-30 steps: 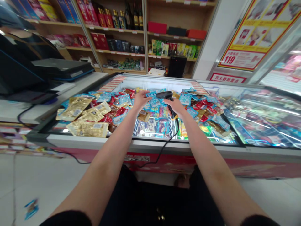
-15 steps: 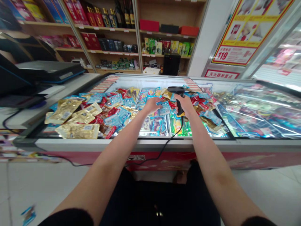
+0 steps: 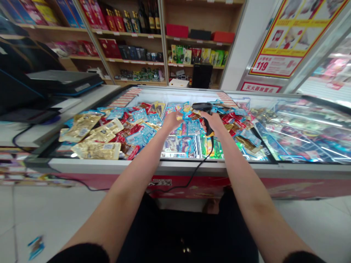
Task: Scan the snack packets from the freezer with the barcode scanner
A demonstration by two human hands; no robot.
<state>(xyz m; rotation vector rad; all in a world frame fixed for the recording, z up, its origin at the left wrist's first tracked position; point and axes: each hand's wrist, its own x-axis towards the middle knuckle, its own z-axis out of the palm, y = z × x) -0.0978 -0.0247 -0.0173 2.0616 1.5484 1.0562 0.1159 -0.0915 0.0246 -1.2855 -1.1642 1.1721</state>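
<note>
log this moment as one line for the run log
left hand: above blue packets | right hand: grips black corded barcode scanner | place: glass-topped display freezer

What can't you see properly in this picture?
All from the head view:
Packets under the left hand: the hand hides them.
Grip of the barcode scanner: the right hand wraps around it.
Tops of the bottles: cut off by the top edge.
Packet on the floor: too blurred to read.
Print on the gold packets: too small to read.
</note>
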